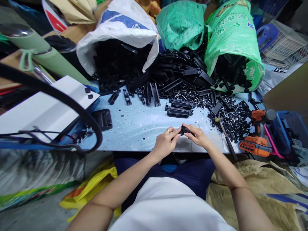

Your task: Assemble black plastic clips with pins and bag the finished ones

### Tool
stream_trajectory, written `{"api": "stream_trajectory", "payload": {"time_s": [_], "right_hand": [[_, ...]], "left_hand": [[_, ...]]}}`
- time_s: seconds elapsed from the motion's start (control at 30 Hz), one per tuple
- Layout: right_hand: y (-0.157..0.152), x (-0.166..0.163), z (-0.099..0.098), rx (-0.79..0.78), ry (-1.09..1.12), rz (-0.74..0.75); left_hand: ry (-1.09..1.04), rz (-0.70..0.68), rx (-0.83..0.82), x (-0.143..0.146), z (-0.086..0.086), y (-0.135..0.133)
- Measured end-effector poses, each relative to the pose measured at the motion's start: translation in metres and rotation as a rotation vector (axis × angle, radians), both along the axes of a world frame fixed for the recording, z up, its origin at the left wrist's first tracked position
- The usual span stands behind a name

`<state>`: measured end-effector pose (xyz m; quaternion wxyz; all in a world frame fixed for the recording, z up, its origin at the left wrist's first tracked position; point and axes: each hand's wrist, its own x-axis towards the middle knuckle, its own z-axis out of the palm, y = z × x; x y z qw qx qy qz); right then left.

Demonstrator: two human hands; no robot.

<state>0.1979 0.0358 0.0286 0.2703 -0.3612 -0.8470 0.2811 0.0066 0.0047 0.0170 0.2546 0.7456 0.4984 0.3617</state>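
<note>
Between my two hands, over the front edge of the light blue table (130, 131), is a small black plastic part (183, 130). The fingertips of my left hand (166, 140) pinch its left side. My right hand (197, 135) grips its right side, and the fingers cover much of it. Just beyond the hands lie a few long black plastic pieces (179, 111), side by side. To the right spreads a heap of screws with black heads (233, 120). A hammer (226, 138) lies at the near side of that heap.
An orange cordless drill (258, 131) rests at the right, beside a blue basket (291, 131). Along the back, a white sack (120, 29) and a green sack (233, 41) spill black parts. A thick black cable (81, 112) arches over the left side, near a white box (57, 102).
</note>
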Motion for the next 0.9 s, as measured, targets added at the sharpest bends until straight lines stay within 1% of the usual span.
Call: {"api": "stream_trajectory", "payload": {"time_s": [0.07, 0.23, 0.3, 0.4, 0.5, 0.57, 0.67, 0.73, 0.8, 0.9], "right_hand": [[0.001, 0.003, 0.000, 0.001, -0.027, 0.015], [0.006, 0.006, 0.004, 0.060, -0.084, -0.023], [0.007, 0.005, 0.007, 0.045, -0.121, -0.022], [0.008, 0.001, 0.011, -0.033, -0.047, -0.038], [0.008, -0.004, 0.009, -0.111, 0.078, -0.093], [0.009, -0.005, 0.007, -0.085, 0.101, -0.086], [0.012, -0.001, 0.006, -0.003, 0.058, -0.035], [0.013, 0.001, 0.007, 0.019, 0.030, -0.038], [0.012, -0.001, 0.007, 0.027, 0.037, -0.082], [0.005, -0.016, 0.004, 0.033, 0.111, -0.224]], "left_hand": [[0.006, -0.018, -0.004, 0.001, 0.000, 0.001], [-0.013, 0.097, 0.000, 0.008, -0.003, 0.001], [-0.043, 0.096, -0.008, 0.011, -0.005, 0.001], [-0.130, 0.066, 0.022, 0.013, -0.006, 0.004], [-0.169, 0.084, 0.074, 0.013, -0.005, 0.004], [-0.150, 0.104, 0.083, 0.012, -0.004, 0.003], [-0.096, 0.126, 0.065, 0.013, -0.003, 0.000], [-0.085, 0.147, 0.075, 0.017, -0.002, 0.000], [-0.109, 0.173, 0.112, 0.023, -0.002, 0.001], [-0.188, 0.246, 0.189, 0.035, -0.003, 0.003]]}}
